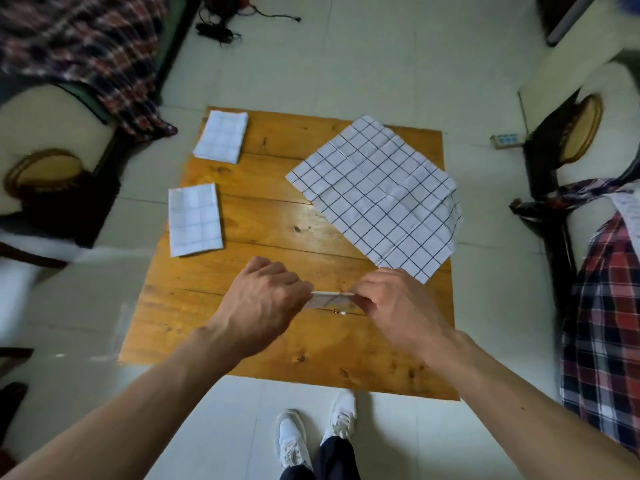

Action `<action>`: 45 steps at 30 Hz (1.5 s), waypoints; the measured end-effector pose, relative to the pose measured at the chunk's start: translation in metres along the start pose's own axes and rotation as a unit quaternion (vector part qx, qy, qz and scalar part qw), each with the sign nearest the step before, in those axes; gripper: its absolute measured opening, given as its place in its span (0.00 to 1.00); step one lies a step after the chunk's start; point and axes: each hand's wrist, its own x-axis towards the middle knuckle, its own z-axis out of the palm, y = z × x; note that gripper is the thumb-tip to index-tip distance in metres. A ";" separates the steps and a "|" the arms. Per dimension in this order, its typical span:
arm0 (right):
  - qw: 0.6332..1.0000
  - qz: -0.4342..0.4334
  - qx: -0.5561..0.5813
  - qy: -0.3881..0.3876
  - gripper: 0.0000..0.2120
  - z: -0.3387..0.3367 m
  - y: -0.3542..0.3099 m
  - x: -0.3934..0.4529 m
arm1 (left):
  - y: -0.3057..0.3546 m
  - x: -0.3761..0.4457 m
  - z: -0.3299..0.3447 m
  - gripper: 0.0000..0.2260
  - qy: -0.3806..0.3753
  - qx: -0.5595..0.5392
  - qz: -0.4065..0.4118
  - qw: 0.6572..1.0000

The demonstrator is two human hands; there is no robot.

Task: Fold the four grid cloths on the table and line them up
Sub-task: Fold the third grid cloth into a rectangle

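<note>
Pinching a folded grid cloth (330,299) between them above the table's (263,341) near half, left hand (266,306) and right hand (394,306) face two folded cloths (195,220) at left, one open cloth (377,199) at right.

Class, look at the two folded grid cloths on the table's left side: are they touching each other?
Apart. The head view shows the far folded cloth and the near folded cloth separated by a bare strip of the wooden table.

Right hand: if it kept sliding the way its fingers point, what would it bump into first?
The right hand points toward the left hand, which grips the other end of the same folded grid cloth. It would probably meet that hand first, though depth is hard to judge.
</note>
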 end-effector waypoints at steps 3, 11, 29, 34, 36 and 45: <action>1.000 0.008 0.026 0.003 0.06 -0.055 -0.032 -0.007 | 0.003 -0.018 -0.061 0.13 0.034 -0.026 -0.022 0.999; 0.996 -0.015 0.076 0.054 0.06 -0.167 -0.126 -0.037 | 0.015 -0.085 -0.191 0.06 0.146 -0.050 -0.050 0.987; 0.980 -0.097 0.149 0.092 0.11 -0.211 -0.165 -0.088 | 0.068 -0.153 -0.259 0.05 0.234 -0.146 -0.146 0.950; 0.976 -0.110 0.172 0.075 0.09 -0.189 -0.169 -0.099 | 0.087 -0.181 -0.253 0.06 0.216 -0.147 -0.196 0.945; 0.975 -0.112 0.181 0.065 0.07 -0.180 -0.178 -0.102 | 0.086 -0.196 -0.251 0.05 0.214 -0.151 -0.217 0.940; 0.969 -0.123 0.212 0.038 0.04 -0.151 -0.243 -0.079 | 0.054 -0.251 -0.238 0.05 0.229 -0.164 -0.269 0.921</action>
